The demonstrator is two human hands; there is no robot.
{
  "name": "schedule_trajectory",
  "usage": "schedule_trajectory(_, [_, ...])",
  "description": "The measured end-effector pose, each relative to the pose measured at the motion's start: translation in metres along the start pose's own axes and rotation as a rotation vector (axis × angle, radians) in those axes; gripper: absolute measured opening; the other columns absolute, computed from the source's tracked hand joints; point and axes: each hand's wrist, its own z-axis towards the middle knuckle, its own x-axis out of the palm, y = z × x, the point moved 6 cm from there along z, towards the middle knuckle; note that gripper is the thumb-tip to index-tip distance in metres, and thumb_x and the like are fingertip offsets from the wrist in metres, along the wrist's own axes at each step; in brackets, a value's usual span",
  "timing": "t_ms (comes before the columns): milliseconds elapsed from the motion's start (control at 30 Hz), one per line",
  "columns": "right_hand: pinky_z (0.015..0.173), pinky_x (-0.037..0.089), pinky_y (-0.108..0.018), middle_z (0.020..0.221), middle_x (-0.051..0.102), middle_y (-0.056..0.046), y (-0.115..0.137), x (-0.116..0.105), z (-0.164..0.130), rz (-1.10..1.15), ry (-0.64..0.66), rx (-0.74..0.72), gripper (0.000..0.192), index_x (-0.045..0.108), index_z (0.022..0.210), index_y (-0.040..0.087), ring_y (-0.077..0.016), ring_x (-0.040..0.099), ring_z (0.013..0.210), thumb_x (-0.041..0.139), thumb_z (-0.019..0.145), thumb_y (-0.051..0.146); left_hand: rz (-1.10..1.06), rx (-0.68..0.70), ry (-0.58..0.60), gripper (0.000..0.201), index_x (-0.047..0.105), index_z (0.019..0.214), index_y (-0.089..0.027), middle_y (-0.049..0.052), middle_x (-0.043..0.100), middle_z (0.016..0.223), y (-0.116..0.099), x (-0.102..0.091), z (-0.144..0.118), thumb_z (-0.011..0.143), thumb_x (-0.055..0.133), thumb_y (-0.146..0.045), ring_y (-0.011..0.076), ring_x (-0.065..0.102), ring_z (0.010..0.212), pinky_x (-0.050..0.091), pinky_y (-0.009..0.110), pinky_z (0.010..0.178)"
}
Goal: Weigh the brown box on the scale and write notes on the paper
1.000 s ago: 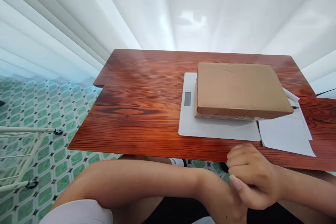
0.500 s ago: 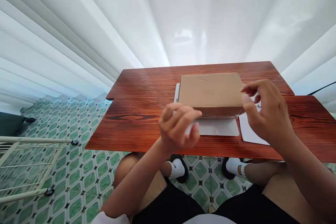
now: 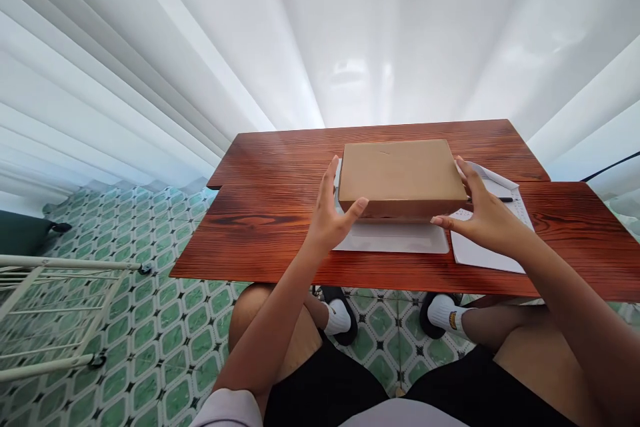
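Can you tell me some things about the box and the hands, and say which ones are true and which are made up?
1. The cardboard box sits on a flat white scale. True.
2. The left hand is at the box's left end and the right hand at its right end. True.
3. The table is made of glass. False: it is reddish-brown wood grain.
4. A sheet of paper lies left of the scale. False: it lies to the right, under the right hand.
5. The floor has green patterned tiles. True.
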Motion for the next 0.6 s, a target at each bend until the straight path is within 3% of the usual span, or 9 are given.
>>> schedule_trajectory(100, [0.096, 0.061, -0.055, 0.154, 0.047, -0.018, -0.009, 0.005, -0.001, 0.139, 0.029, 0.037, 0.113, 0.011, 0.166, 0.027, -0.0402, 0.065, 0.119, 0.077, 0.083, 0.065, -0.057, -0.074, 0.014, 0.103, 0.015, 0.163, -0.032, 0.011, 0.023, 0.167, 0.004, 0.006, -0.005, 0.085, 0.071, -0.069, 0.0315, 0.022, 0.154, 0.028, 0.049, 0.125])
schedule_trajectory(333, [0.093, 0.062, -0.047, 0.128, 0.068, -0.013, -0.011, 0.009, 0.0, 0.136, 0.037, 0.069, 0.078, 0.053, 0.145, 0.023, -0.0343, 0.069, 0.108, 0.074, 0.085, 0.067, -0.063, -0.185, 0.013, 0.099, 0.015, 0.162, -0.027, 0.012, 0.028, 0.165, 0.012, 0.017, -0.011, 0.089, 0.063, -0.072, 0.0324, 0.03, 0.151, 0.034, 0.051, 0.122])
schedule_trajectory(500, [0.079, 0.061, -0.048, 0.109, 0.074, -0.013, -0.014, 0.008, 0.0, 0.017, -0.047, 0.131, 0.07, 0.059, 0.138, 0.02, -0.0354, 0.072, 0.088, 0.069, 0.087, 0.067, -0.113, -0.181, 0.002, 0.097, 0.018, 0.162, -0.026, 0.013, 0.032, 0.163, 0.01, 0.02, -0.011, 0.09, 0.061, -0.073, 0.0313, 0.033, 0.15, 0.031, 0.05, 0.124])
schedule_trajectory(600, [0.077, 0.06, -0.049, 0.109, 0.073, -0.013, -0.016, 0.008, 0.001, -0.009, -0.054, 0.131, 0.07, 0.059, 0.138, 0.02, -0.0371, 0.071, 0.09, 0.068, 0.086, 0.067, -0.12, -0.172, -0.003, 0.095, 0.017, 0.162, -0.026, 0.012, 0.03, 0.164, 0.009, 0.021, -0.011, 0.09, 0.061, -0.072, 0.03, 0.029, 0.152, 0.03, 0.048, 0.125])
